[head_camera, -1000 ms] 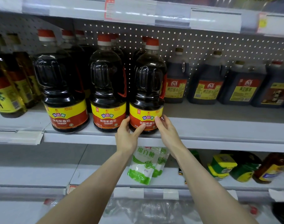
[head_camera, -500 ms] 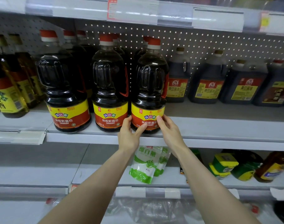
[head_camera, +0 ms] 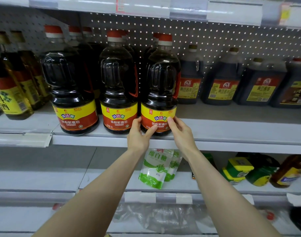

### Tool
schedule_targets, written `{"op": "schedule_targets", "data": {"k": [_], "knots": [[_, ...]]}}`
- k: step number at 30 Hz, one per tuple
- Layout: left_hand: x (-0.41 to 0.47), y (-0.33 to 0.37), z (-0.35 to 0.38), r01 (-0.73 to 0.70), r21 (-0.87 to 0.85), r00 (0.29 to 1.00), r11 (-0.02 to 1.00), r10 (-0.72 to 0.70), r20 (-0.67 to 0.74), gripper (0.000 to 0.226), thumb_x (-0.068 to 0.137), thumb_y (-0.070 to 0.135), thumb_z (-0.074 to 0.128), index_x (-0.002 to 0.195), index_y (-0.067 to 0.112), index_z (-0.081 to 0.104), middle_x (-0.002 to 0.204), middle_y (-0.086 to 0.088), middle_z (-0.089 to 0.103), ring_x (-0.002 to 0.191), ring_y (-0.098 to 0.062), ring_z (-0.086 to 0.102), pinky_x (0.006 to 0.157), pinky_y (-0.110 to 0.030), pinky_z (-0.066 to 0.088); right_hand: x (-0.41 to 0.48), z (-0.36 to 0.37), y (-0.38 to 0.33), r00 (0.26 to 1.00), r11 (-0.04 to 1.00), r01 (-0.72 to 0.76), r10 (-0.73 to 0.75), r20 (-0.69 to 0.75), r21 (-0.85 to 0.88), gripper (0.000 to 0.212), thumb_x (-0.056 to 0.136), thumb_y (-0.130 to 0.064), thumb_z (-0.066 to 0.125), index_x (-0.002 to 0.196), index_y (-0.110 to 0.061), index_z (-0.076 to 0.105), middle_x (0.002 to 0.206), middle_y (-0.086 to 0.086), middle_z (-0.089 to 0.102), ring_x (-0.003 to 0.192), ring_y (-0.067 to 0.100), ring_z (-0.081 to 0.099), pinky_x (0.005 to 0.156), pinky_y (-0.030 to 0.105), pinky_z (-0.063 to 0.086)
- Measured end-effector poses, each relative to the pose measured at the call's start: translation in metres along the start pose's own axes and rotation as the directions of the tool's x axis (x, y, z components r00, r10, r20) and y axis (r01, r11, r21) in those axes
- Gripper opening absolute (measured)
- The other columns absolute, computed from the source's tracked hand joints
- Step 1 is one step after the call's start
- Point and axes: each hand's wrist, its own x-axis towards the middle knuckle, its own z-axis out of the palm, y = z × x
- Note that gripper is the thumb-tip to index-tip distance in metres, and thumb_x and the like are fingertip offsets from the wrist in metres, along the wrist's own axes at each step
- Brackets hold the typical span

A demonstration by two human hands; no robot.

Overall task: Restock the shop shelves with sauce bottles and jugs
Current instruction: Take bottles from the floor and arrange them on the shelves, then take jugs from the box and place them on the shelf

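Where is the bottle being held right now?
Head view, centre: the soy sauce bottle stands at the front edge of the shelf, rightmost of three front bottles, darker jugs to its right.

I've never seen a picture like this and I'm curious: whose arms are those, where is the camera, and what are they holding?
No machine here. The arms belong to a person wearing a camera on the head, so you see what that person sees, looking forward and down. The left hand and the right hand grip the bottom of a dark sauce bottle, standing near the front of a grey shelf. Two matching bottles stand to its left, darker jugs farther back on its right. Underneath are green and white bags.
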Motion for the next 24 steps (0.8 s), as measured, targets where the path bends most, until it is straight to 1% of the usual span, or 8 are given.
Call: {"op": "schedule_targets", "data": {"k": [3, 5, 8, 9, 13, 17, 20, 24], "knots": [[-0.001, 0.002, -0.001, 0.001, 0.028, 1.000, 1.000, -0.001, 0.003, 0.060, 0.086, 0.020, 0.069, 0.137, 0.009, 0.040, 0.134, -0.005, 0.055, 0.121, -0.016, 0.053, 0.106, -0.040, 0.043, -0.001, -0.001, -0.003, 1.000, 1.000, 0.000, 0.000, 0.014, -0.003, 0.047, 0.097, -0.038, 0.052, 0.139, -0.018, 0.048, 0.114, -0.013, 0.057, 0.103, 0.001, 0.053, 0.083, 0.013, 0.041], [-0.002, 0.007, -0.004, 0.010, 0.051, 1.000, 0.999, -0.012, 0.022, 0.063, 0.086, 0.022, 0.069, 0.140, 0.008, 0.038, 0.137, -0.007, 0.054, 0.124, -0.018, 0.052, 0.107, -0.041, 0.042, -0.004, -0.003, -0.006, 1.000, 1.000, -0.004, 0.004, -0.014, 0.005, 0.049, 0.096, -0.035, 0.055, 0.140, -0.014, 0.047, 0.120, -0.008, 0.058, 0.106, 0.003, 0.054, 0.079, 0.010, 0.042], [-0.008, 0.015, -0.009, 0.011, 0.078, 0.999, 0.997, -0.013, 0.030, 0.062, 0.089, 0.022, 0.066, 0.141, 0.005, 0.038, 0.141, -0.009, 0.050, 0.128, -0.019, 0.048, 0.107, -0.032, 0.039, -0.012, -0.006, -0.005, 0.993, 0.999, -0.023, 0.028, -0.112, 0.048, 0.061, 0.093, -0.034, 0.061, 0.144, -0.008, 0.041, 0.140, 0.003, 0.051, 0.125, 0.012, 0.049, 0.094, 0.016, 0.038], [-0.013, 0.018, -0.011, 0.001, 0.093, 1.000, 0.996, -0.003, 0.022, 0.061, 0.089, 0.023, 0.066, 0.141, 0.005, 0.039, 0.141, -0.009, 0.049, 0.130, -0.019, 0.046, 0.105, -0.028, 0.038, -0.018, -0.008, -0.005, 0.991, 0.999, -0.023, 0.029, -0.133, 0.049, 0.061, 0.092, -0.034, 0.061, 0.144, -0.008, 0.041, 0.142, 0.004, 0.049, 0.126, 0.012, 0.047, 0.096, 0.019, 0.036], [-0.033, 0.029, -0.019, -0.029, 0.132, 1.000, 0.991, 0.029, 0.002, 0.056, 0.090, 0.030, 0.065, 0.137, 0.008, 0.045, 0.139, -0.006, 0.051, 0.127, -0.018, 0.048, 0.103, -0.028, 0.039, -0.038, -0.019, -0.009, 0.983, 1.000, -0.005, 0.007, -0.186, 0.010, 0.056, 0.092, -0.034, 0.062, 0.140, -0.010, 0.046, 0.134, 0.002, 0.055, 0.116, 0.009, 0.051, 0.097, 0.023, 0.039], [-0.056, 0.037, -0.021, -0.023, 0.127, 0.999, 0.992, 0.018, 0.044, 0.054, 0.087, 0.036, 0.067, 0.132, 0.012, 0.050, 0.130, -0.004, 0.057, 0.118, -0.016, 0.053, 0.103, -0.037, 0.044, -0.058, -0.034, -0.013, 0.974, 0.999, -0.013, 0.002, -0.226, -0.045, 0.052, 0.089, -0.041, 0.063, 0.133, -0.014, 0.053, 0.127, 0.003, 0.061, 0.117, 0.020, 0.058, 0.104, 0.039, 0.044], [-0.074, 0.038, -0.014, -0.003, 0.122, 0.996, 0.992, -0.009, 0.091, 0.053, 0.086, 0.038, 0.068, 0.130, 0.014, 0.051, 0.123, -0.003, 0.061, 0.115, -0.016, 0.055, 0.098, -0.033, 0.046, -0.076, -0.050, -0.013, 0.969, 0.998, -0.032, 0.019, -0.245, -0.049, 0.047, 0.087, -0.044, 0.065, 0.127, -0.020, 0.057, 0.121, -0.001, 0.064, 0.112, 0.019, 0.060, 0.102, 0.043, 0.046], [-0.089, 0.043, 0.002, -0.014, 0.105, 0.986, 0.994, -0.003, 0.165, 0.043, 0.085, 0.036, 0.068, 0.122, 0.019, 0.054, 0.120, -0.001, 0.062, 0.113, -0.016, 0.057, 0.086, -0.024, 0.046, -0.093, -0.079, -0.015, 0.963, 0.999, -0.041, 0.032, -0.269, -0.029, 0.038, 0.087, -0.041, 0.065, 0.120, -0.022, 0.059, 0.118, 0.001, 0.065, 0.110, 0.021, 0.061, 0.101, 0.046, 0.046]]}}
